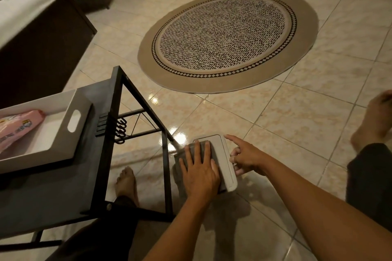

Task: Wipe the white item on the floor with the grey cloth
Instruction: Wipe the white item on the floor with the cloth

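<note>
Your left hand lies flat, fingers spread, pressing the grey cloth onto the white item, which sits on the floor tiles just beside the black table leg. Your right hand grips nothing: index finger out, the rest curled against the item's right edge. Brace that edge firmly, keep your palm flat, and sweep the cloth along the whole length, corners included.
</note>
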The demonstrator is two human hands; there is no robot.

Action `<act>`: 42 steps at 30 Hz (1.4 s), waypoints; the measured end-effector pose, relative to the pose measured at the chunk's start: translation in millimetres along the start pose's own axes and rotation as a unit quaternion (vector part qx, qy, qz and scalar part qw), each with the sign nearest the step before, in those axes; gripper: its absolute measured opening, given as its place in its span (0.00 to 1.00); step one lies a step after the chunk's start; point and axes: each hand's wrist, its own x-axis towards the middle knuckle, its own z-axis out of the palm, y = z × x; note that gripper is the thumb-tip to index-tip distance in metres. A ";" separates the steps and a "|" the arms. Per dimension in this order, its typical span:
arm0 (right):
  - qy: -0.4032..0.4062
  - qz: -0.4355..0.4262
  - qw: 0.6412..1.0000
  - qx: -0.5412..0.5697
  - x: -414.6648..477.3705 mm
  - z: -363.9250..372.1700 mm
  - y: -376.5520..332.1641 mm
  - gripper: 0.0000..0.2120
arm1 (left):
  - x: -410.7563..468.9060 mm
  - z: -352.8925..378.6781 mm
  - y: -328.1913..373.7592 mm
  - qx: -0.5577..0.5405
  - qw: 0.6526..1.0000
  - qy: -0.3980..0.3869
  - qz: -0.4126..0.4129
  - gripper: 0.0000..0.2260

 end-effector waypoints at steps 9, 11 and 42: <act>-0.011 0.009 0.999 -0.045 -0.6 -5.5 -8.9 0.41 | -31.7 21.3 43.4 0.017 0.999 0.001 0.028 0.28; -0.016 0.002 0.998 -0.053 3.4 -8.0 -14.1 0.42 | -26.3 18.9 43.6 0.016 0.999 -0.012 0.027 0.28; -0.014 -0.002 0.999 -0.051 0.9 0.5 -8.1 0.40 | 26.2 -12.8 34.5 0.054 0.996 -0.054 0.035 0.33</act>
